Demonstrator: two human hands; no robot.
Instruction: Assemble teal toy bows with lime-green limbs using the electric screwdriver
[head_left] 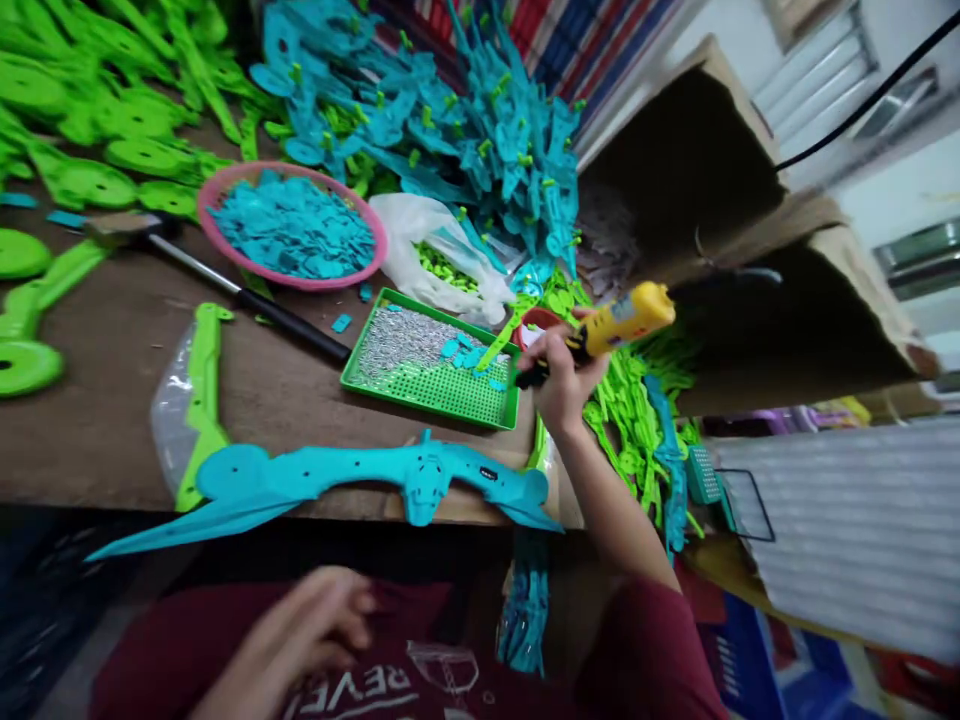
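My right hand (562, 380) grips a yellow and black electric screwdriver (626, 320) above the right end of a green perforated tray (427, 397). In the tray lie many small silver screws (397, 340) and several blue plastic chips. My left hand (322, 620) hovers in front of my shirt, blurred, with its fingers loosely bent and nothing visible in them. Between my hands and the tray, a blue toy bow body (382, 470) lies along the table's front edge. A green arm with a clear grey plate (191, 410) sits at its left end.
A pink basket (206, 220) of blue chips and a white bag (409, 215) of small green parts stand behind the tray. A hammer (255, 300) lies at left. Green and blue parts pile up behind and at right, near cardboard boxes (825, 310).
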